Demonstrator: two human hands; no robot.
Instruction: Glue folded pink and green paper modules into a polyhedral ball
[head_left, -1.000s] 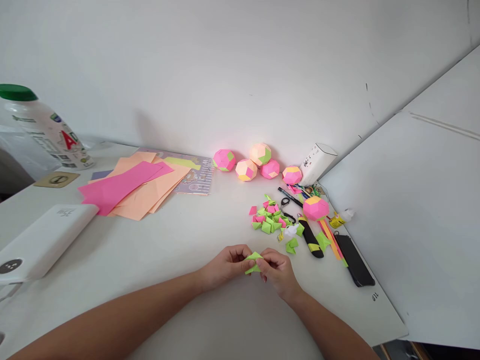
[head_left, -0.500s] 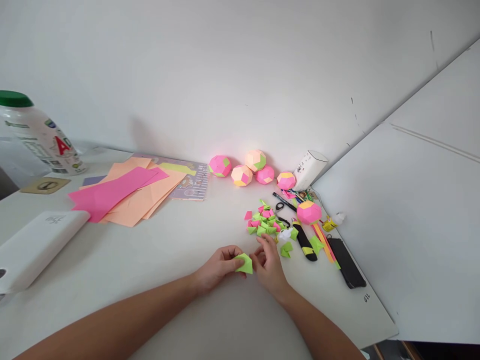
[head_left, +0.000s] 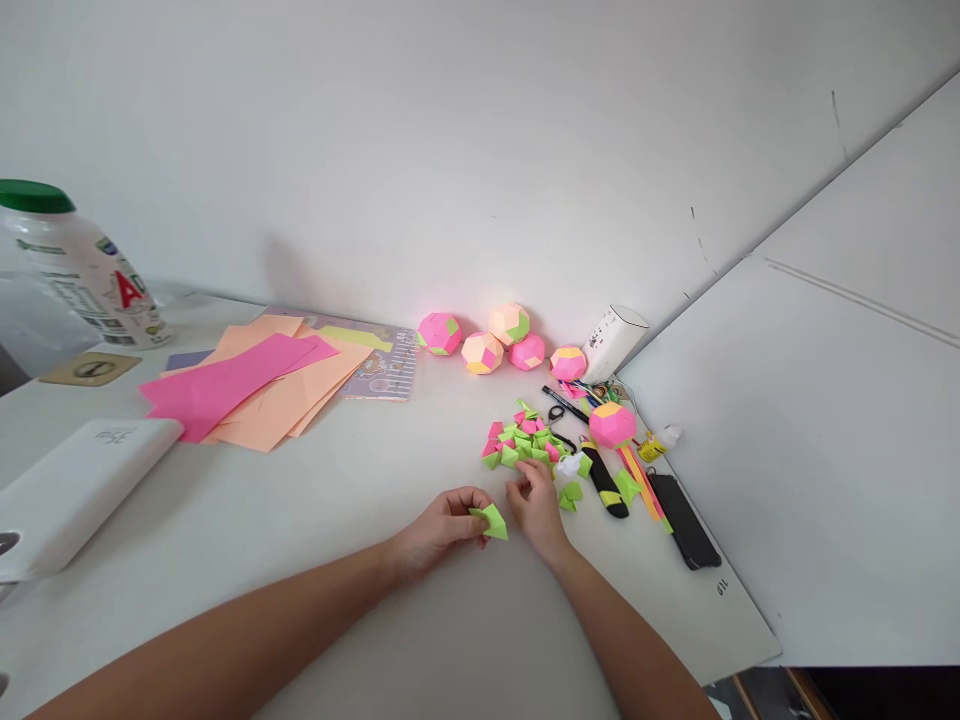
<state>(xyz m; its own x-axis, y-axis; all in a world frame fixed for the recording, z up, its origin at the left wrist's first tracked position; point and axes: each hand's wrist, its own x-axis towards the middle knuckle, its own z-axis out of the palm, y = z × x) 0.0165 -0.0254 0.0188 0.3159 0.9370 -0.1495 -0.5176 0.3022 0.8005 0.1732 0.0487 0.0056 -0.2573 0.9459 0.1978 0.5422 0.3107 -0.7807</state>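
Guided from afar, my left hand (head_left: 446, 530) pinches a folded green paper piece (head_left: 493, 521) on the near side of a pile of pink and green paper pieces (head_left: 521, 438). My right hand (head_left: 538, 505) curls at the pile's near edge; I cannot tell whether it grips anything. Five paper polyhedra (head_left: 482, 353) sit beyond the pile, a utility knife (head_left: 604, 480) right of it.
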